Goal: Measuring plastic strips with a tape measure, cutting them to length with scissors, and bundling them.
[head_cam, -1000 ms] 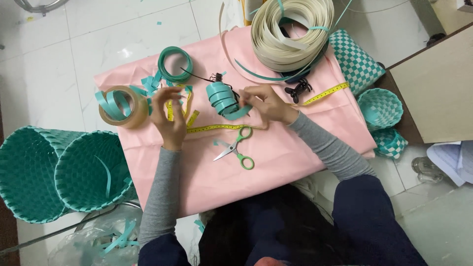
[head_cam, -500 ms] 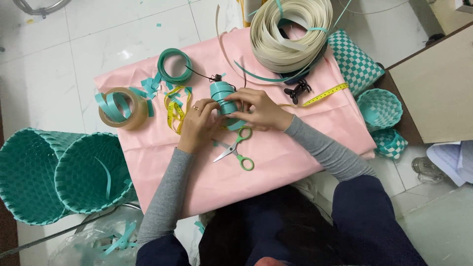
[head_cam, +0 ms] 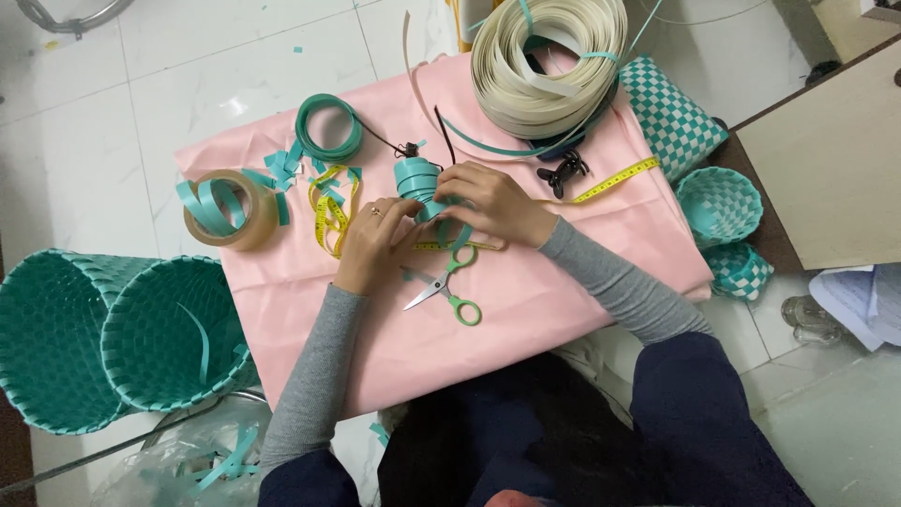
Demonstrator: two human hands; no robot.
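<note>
both hands, left hand (head_cam: 375, 239) now joined to right hand (head_cam: 488, 202), grasp the teal plastic strip roll (head_cam: 415, 180), tilted far-left, beyond the green-handled scissors (head_cam: 449, 289).

Pink cloth (head_cam: 526, 310) on white tile floor (head_cam: 84, 113): scissors (head_cam: 448, 287) centre, tape roll (head_cam: 225, 208) 9 o'clock, cream strip coil (head_cam: 549, 56) 1 o'clock.

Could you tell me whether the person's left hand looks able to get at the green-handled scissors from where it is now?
Probably yes. The left hand rests at the teal strap coil, and the scissors lie open on the pink cloth just below it, with nothing on top of them or between. It would have to let go of the coil first.
</note>
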